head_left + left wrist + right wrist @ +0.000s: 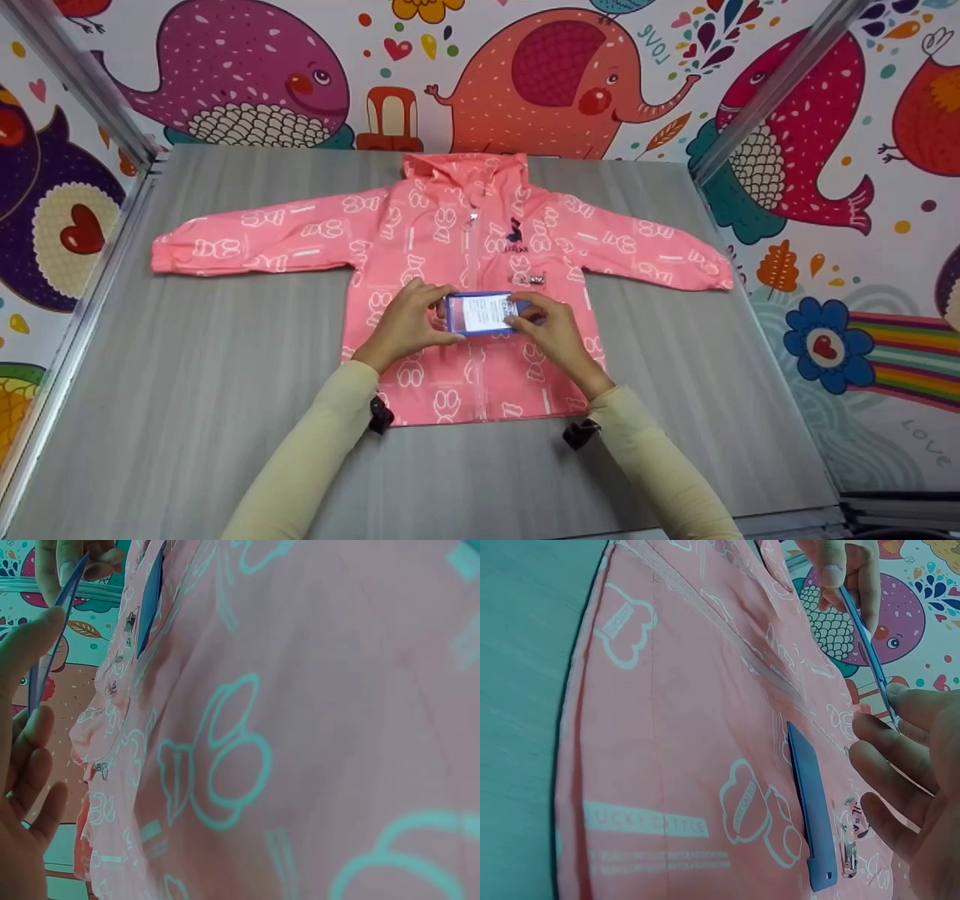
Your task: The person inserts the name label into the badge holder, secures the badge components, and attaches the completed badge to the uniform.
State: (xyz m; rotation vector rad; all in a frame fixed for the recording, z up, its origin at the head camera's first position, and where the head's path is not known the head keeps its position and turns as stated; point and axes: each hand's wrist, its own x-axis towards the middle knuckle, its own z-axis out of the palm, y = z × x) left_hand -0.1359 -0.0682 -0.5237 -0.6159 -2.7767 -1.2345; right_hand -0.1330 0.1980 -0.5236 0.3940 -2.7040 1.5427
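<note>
Both hands hold a blue-framed badge holder [486,313] with a white printed card over the middle of a pink jacket. My left hand [409,319] grips its left end between thumb and fingers. At the other end, the thumb and fingers of my right hand [553,322] pinch the badge holder. In the right wrist view it appears edge-on as a thin blue strip. A flat blue plastic piece [814,817] lies on the jacket [412,247] below the right hand, largely hidden by that hand in the head view. Beside it lies a small metal clip [850,840].
The jacket is spread flat with both sleeves stretched out and its zipper [471,217] closed, on a grey wood-grain table [225,360]. Walls printed with cartoon animals [562,82] stand behind and at the sides, with metal posts [90,82] at the corners.
</note>
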